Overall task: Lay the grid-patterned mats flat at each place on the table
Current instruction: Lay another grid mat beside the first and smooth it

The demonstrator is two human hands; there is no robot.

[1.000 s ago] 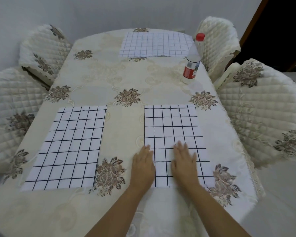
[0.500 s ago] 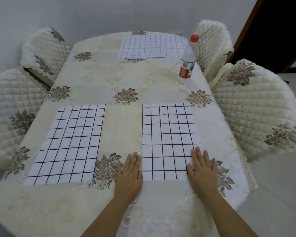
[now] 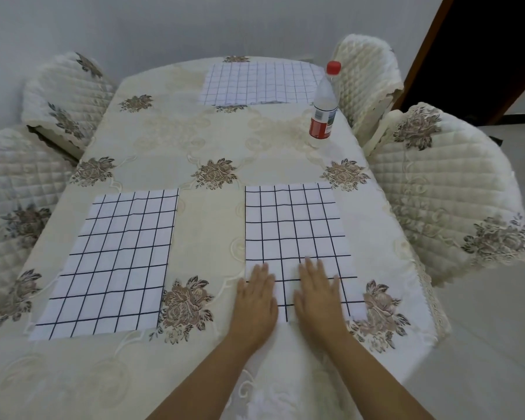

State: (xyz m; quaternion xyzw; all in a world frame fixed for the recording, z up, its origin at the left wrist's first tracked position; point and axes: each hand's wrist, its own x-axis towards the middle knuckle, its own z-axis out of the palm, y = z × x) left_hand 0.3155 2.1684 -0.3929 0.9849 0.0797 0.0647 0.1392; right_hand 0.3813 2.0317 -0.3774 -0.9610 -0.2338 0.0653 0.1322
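Three white mats with black grid lines lie flat on the cream floral tablecloth (image 3: pixel 212 137). The near right mat (image 3: pixel 294 225) is under both my hands. My left hand (image 3: pixel 256 301) rests palm down on its near left corner, fingers straight. My right hand (image 3: pixel 317 294) presses flat on its near edge, just right of the left hand. The near left mat (image 3: pixel 115 259) lies untouched, and the far mat (image 3: pixel 261 83) sits at the table's far end.
A clear plastic bottle (image 3: pixel 323 107) with a red cap and red label stands upright at the far right of the table. Quilted cream chairs surround the table, at the left (image 3: pixel 15 201), the far left (image 3: pixel 64 95), the right (image 3: pixel 449 201) and the far right (image 3: pixel 364 77).
Half a second ago my hands were spread to the mat's two near corners. Both have slid back together onto the middle of its near edge.
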